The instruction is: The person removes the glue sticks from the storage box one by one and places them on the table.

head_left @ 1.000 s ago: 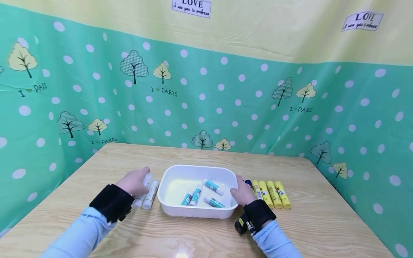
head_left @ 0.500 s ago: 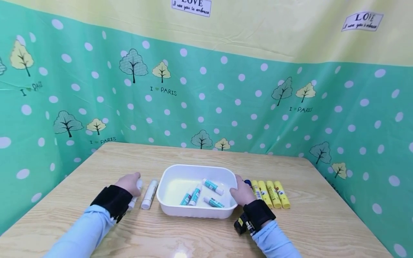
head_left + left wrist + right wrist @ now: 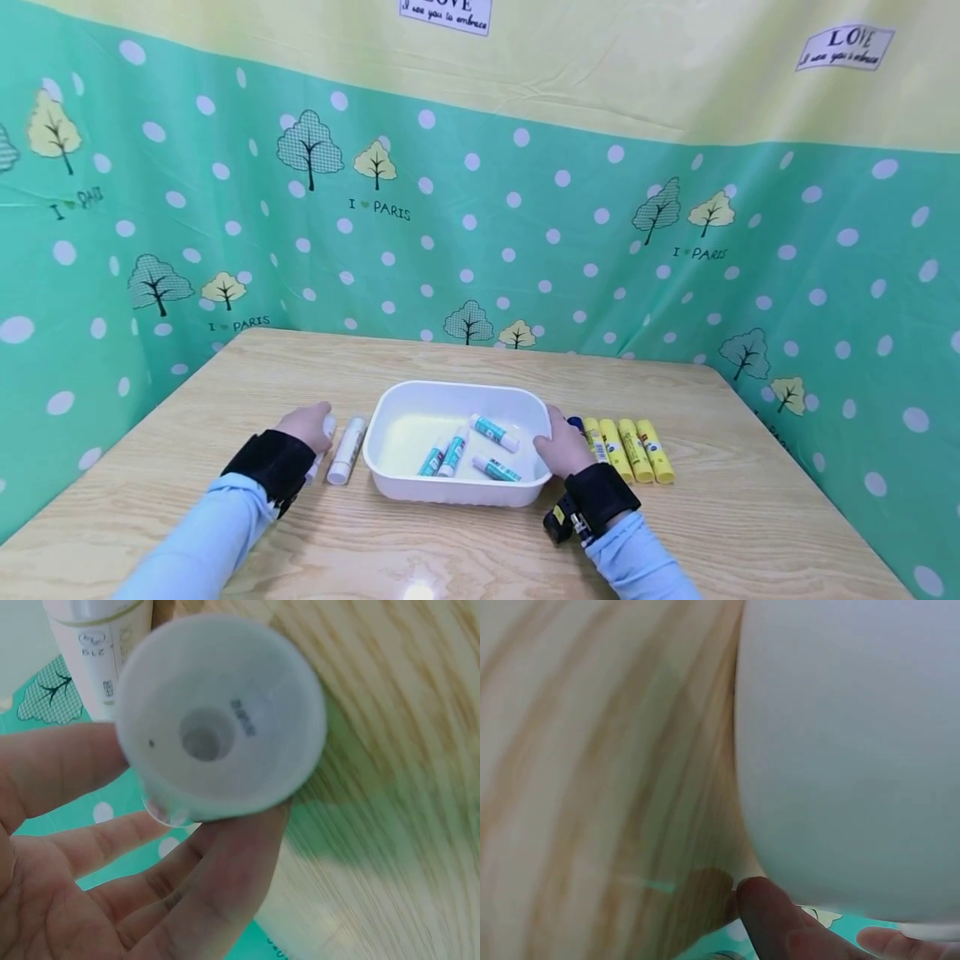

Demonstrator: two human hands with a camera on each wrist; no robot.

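Two hands at work on the wooden table [image 3: 720, 533]. Left hand [image 3: 303, 427] lies at 9 o'clock from the white tray [image 3: 450, 493], fingers curled round a white glue stick [image 3: 322, 446]. The left wrist view confirms the grasp: the stick's round end [image 3: 221, 720] sits between thumb and fingers, close to the tabletop. A second white glue stick [image 3: 347, 450] lies flat just beside it, between the hand and the tray wall.

Right hand [image 3: 564, 446] grasps the tray's rim at 3 o'clock; in the right wrist view only a fingertip [image 3: 769, 915] shows against the tray's white wall [image 3: 847, 750].

Four teal-labelled glue sticks [image 3: 495, 433] lie loose inside the tray. Four yellow glue sticks [image 3: 630, 450] lie in a row at 3 o'clock, just beyond the right hand.

Risk, as a judgement: the held stick is smooth and round, and only partly enclosed, so it could slip and roll toward the table's left edge. The neighbouring white stick is close enough that a knuckle could nudge it rolling. If the right hand lets go, a push on the light tray could slide it into the yellow row.

Versus one second ago: the left hand has dropped lower and drawn slightly away from the tray, opening a gap to the second stick. Right hand, tray and yellow row unchanged.
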